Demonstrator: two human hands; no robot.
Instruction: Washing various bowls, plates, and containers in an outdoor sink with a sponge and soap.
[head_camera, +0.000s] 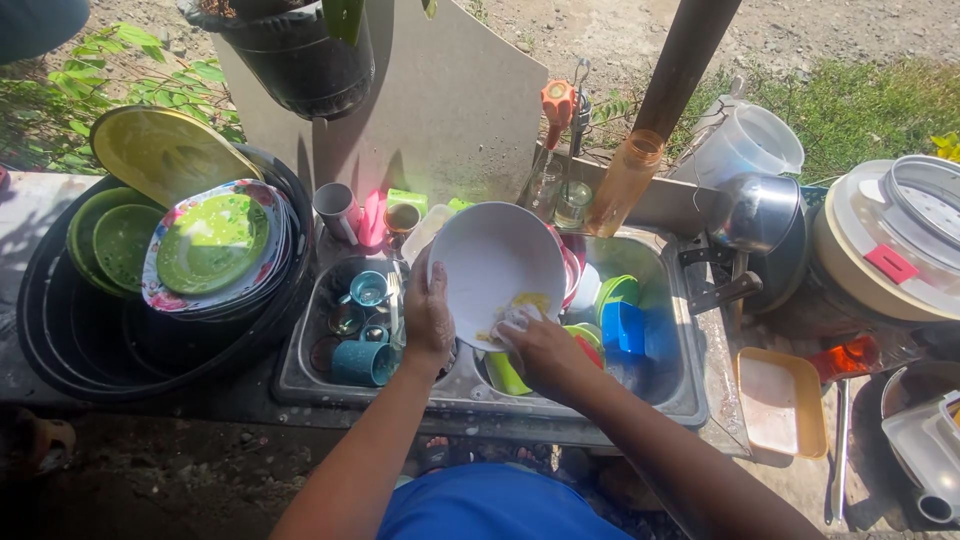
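Both our forearms reach forward from the blue shirt (490, 505) toward the steel sink (690, 400). Our left hand (428, 318) stands edge-up, fingers pressed together and hooked behind the rim of a white bowl (490, 262), tilting it over the sink's middle. Our right hand (545, 355) curls inward, its fingers pinching a pale sponge (515, 320) against the bowl's lower inside, beside a yellow smear. Teal cups (365, 362) lie in the left basin; a blue container (625, 328) sits in the right. Green plates (205, 243) fill a black tub (60, 340) at left.
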